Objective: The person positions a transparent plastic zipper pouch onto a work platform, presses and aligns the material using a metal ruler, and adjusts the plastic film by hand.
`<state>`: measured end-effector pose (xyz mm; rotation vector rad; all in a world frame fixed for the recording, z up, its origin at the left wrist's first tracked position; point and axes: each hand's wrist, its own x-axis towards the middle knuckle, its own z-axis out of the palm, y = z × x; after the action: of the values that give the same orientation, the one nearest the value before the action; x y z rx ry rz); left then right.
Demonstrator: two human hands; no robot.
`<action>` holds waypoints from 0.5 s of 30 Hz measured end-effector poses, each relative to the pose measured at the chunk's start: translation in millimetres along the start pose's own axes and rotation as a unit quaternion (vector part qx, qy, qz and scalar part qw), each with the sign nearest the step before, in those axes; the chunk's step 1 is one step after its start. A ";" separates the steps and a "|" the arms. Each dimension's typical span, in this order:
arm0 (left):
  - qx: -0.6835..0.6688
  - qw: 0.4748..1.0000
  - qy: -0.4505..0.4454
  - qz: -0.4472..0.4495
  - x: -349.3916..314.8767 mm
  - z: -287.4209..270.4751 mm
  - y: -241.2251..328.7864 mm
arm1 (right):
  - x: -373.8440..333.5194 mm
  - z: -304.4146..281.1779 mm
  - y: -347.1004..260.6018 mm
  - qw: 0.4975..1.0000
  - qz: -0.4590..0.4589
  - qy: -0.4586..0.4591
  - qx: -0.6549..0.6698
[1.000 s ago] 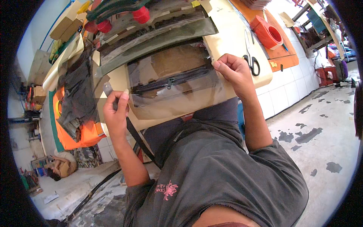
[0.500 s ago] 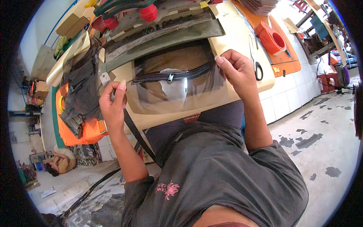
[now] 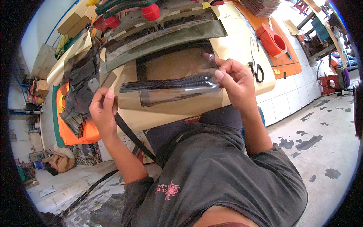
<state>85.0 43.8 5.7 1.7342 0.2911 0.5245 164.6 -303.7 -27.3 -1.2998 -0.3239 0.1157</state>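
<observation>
In front of me a clear plastic panel (image 3: 181,101) with a black zipper (image 3: 166,82) across it is held over the tan-covered table. The zipper's puller does not show. My right hand (image 3: 237,81) pinches the panel's right edge near the zipper's end, thumb against fingers. At the left edge, my left hand (image 3: 104,109) is closed, and a flat grey metal piece (image 3: 93,85) with a small hole sticks up from its fingers. Whether those fingers also grip the plastic is hard to see. Behind lies a dark green strip (image 3: 166,43).
Black-handled scissors (image 3: 257,72) lie right of my right hand. Beyond them an orange-red holder (image 3: 273,41) rests on an orange board (image 3: 293,68). Dark plastic pieces (image 3: 77,90) and orange material (image 3: 85,133) crowd the left side. Red and green machine parts (image 3: 150,12) stand at the back.
The zippered panel has flipped or curled, so the silver puller is out of sight. My left hand has shifted left and a little down; my right hand has stayed near the same edge.
</observation>
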 end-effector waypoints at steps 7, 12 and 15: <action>-0.023 0.996 0.070 0.057 -6.0 -61.4 11.2 | -36.8 38.3 0.6 0.996 0.023 -0.083 0.023; -0.044 0.993 0.069 0.081 -10.4 -103.9 37.3 | -52.1 71.6 17.1 0.988 0.013 -0.142 0.061; -0.069 0.992 0.085 0.061 4.4 -138.2 41.7 | -51.2 85.2 13.3 0.976 0.056 -0.195 0.085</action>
<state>16.9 154.5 68.8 1.5819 0.2629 0.7667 91.7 -234.8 -29.1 -1.1210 -0.5620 0.4879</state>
